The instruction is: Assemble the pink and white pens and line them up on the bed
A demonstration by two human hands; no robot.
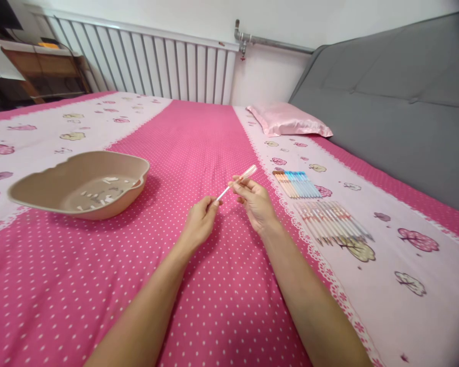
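Over the middle of the bed, my left hand (pixel 202 219) pinches the lower end of a thin white rod that looks like a pen refill (pixel 224 193). My right hand (pixel 254 203) is closed around the other part, a clear pen barrel (pixel 249 172) with a reddish band near the fingers. Rod and barrel form one slanted line, pointing up to the right; whether the rod sits inside the barrel I cannot tell. Right of my right hand lie a row of orange and blue pens (pixel 298 184) and a nearer row of clear, pale pens (pixel 332 220).
A beige plastic basin (pixel 80 214) with several small white pieces (pixel 99 196) inside stands on the left of the pink dotted bedspread (pixel 214 295). A pink pillow (pixel 290 120) lies far right, against the grey headboard (pixel 390 102). A white radiator (pixel 168 66) runs along the wall.
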